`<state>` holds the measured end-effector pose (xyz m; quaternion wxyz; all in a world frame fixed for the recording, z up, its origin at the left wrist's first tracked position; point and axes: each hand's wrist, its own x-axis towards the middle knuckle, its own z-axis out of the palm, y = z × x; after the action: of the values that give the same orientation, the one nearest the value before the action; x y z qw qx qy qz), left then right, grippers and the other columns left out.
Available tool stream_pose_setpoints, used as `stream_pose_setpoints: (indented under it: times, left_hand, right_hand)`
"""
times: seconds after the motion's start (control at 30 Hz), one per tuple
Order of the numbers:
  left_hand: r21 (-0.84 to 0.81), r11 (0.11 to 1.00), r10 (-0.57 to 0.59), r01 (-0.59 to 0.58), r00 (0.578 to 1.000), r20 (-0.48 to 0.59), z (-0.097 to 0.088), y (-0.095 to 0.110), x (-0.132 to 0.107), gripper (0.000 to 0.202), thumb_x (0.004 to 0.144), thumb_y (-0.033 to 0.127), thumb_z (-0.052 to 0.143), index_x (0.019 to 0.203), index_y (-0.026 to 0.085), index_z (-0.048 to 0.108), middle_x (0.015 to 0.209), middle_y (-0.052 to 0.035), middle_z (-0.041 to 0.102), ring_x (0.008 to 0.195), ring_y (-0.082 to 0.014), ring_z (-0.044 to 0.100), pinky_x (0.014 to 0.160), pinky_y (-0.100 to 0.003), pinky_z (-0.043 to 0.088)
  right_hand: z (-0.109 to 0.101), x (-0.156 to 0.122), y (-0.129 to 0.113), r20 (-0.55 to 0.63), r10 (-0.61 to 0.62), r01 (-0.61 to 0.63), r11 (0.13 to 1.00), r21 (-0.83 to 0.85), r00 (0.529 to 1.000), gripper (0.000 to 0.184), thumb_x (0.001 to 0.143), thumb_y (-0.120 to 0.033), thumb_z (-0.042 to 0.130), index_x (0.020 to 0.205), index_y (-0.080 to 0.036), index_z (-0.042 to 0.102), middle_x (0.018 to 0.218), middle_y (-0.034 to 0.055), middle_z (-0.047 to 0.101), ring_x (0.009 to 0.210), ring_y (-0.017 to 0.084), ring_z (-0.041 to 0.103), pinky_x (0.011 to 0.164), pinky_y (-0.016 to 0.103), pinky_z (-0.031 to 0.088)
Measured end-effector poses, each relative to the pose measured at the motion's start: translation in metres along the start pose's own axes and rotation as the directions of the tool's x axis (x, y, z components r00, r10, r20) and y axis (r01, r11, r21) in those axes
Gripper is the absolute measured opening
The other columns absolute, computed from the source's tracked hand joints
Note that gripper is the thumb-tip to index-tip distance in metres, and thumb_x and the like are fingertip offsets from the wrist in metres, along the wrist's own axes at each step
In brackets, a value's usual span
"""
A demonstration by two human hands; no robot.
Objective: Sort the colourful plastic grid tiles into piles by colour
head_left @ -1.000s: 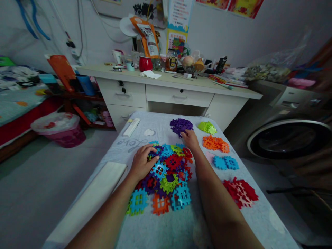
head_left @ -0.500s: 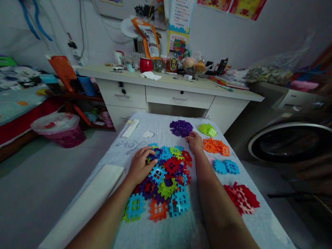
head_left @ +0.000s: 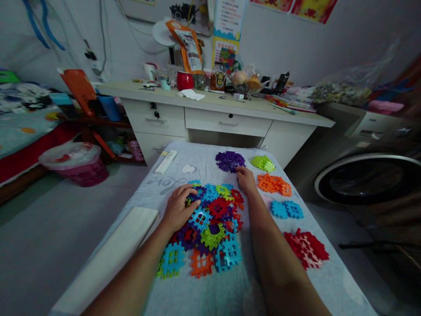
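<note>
My left hand (head_left: 180, 206) lies on the left side of a mixed pile of plastic interlocking blocks (head_left: 219, 210), its thumb apart from its fingers. The pile holds blue, red, green, orange and purple pieces with toothed edges, some with window shapes. My right hand (head_left: 246, 179) reaches past it to the near right edge of a heap of purple blocks (head_left: 229, 161). Its fingers are curled together there, and whatever they grip is hidden. Down the right side lie groups of green blocks (head_left: 263, 163), orange blocks (head_left: 274, 184), blue blocks (head_left: 286, 210) and red blocks (head_left: 306, 249).
A cloth (head_left: 171, 175) covers the table. A long white box (head_left: 115, 259) lies along its left edge, with a small white strip (head_left: 166, 162) farther up. A cluttered desk (head_left: 210, 103) stands behind, a washing machine (head_left: 365, 162) right, a pink bin (head_left: 75, 166) left.
My right hand has shifted very slightly, and the purple piece seen at its fingertips now blends into the purple heap. My left hand stays in place.
</note>
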<state>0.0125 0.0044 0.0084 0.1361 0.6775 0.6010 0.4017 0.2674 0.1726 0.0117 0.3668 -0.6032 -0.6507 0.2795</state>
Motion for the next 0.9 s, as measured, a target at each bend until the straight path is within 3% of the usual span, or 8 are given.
stream_pose_setpoints:
  times: [0.17,0.23,0.3,0.4,0.53,0.63,0.9]
  left_hand:
    - [-0.003,1.0,0.014,-0.014,1.0,-0.006,0.0,0.001,0.0,0.019,0.084,0.034,0.061,0.101,0.026,0.062,0.126,-0.0042,0.06,0.121,-0.0245,0.053,0.106,-0.046,0.039]
    - [-0.004,1.0,0.012,-0.012,1.0,-0.011,0.0,0.001,0.0,0.019,0.084,0.034,0.061,0.101,0.026,0.063,0.126,-0.0042,0.06,0.12,-0.0245,0.053,0.105,-0.046,0.039]
    - [-0.007,1.0,0.011,-0.011,1.0,-0.014,0.0,0.002,0.0,0.019,0.083,0.035,0.061,0.1,0.026,0.063,0.125,-0.0044,0.06,0.12,-0.0248,0.053,0.105,-0.046,0.04]
    - [-0.01,1.0,0.004,-0.004,1.0,-0.021,0.0,0.002,0.0,0.018,0.083,0.034,0.061,0.099,0.026,0.064,0.125,-0.0046,0.06,0.119,-0.0253,0.054,0.105,-0.047,0.04]
    - [-0.012,1.0,-0.012,0.012,1.0,-0.023,0.0,0.002,0.0,0.018,0.083,0.034,0.062,0.098,0.026,0.064,0.125,-0.005,0.06,0.12,-0.0258,0.053,0.106,-0.048,0.039]
    - [-0.013,1.0,-0.007,0.007,1.0,-0.019,0.0,0.002,0.0,0.018,0.083,0.035,0.062,0.098,0.025,0.064,0.125,-0.005,0.06,0.12,-0.0256,0.054,0.106,-0.047,0.039]
    - [-0.01,1.0,-0.015,0.015,1.0,-0.021,-0.001,0.003,0.001,0.017,0.082,0.033,0.062,0.096,0.025,0.065,0.125,-0.0051,0.061,0.12,-0.0255,0.054,0.106,-0.046,0.04]
  right_hand:
    - [-0.008,-0.007,-0.019,-0.011,-0.061,0.061,0.997,-0.056,0.998,0.034,0.074,-0.015,0.046,0.1,-0.017,0.069,0.098,0.0059,0.071,0.09,0.018,0.063,0.084,0.032,0.05]
    - [-0.015,-0.01,-0.03,0.108,-0.107,0.115,0.991,-0.073,0.988,0.026,0.076,-0.017,0.05,0.094,-0.016,0.069,0.086,0.0038,0.07,0.08,0.017,0.063,0.076,0.028,0.05]
    - [-0.024,-0.013,-0.04,0.286,-0.143,0.188,0.973,-0.137,0.948,0.018,0.078,-0.019,0.055,0.088,-0.016,0.069,0.076,0.0019,0.067,0.072,0.015,0.061,0.068,0.025,0.047]
    - [-0.04,-0.018,-0.052,0.471,-0.086,0.255,0.917,-0.308,0.878,0.014,0.073,-0.024,0.068,0.085,-0.017,0.069,0.079,0.0027,0.068,0.069,0.015,0.06,0.064,0.024,0.045]
    - [-0.049,-0.025,-0.058,0.537,0.102,0.176,0.88,-0.441,0.838,0.033,0.065,-0.028,0.08,0.094,-0.018,0.069,0.087,0.0048,0.07,0.066,0.016,0.061,0.062,0.026,0.046]
    - [-0.047,-0.028,-0.057,0.586,0.201,0.113,0.883,-0.455,0.785,0.034,0.067,-0.027,0.078,0.097,-0.018,0.067,0.084,0.0042,0.071,0.057,0.014,0.06,0.054,0.025,0.045]
    - [-0.048,-0.036,-0.068,0.634,0.216,0.05,0.926,-0.373,0.742,0.013,0.066,-0.011,0.064,0.077,-0.017,0.064,0.067,0.0024,0.067,0.056,0.015,0.061,0.054,0.026,0.049]
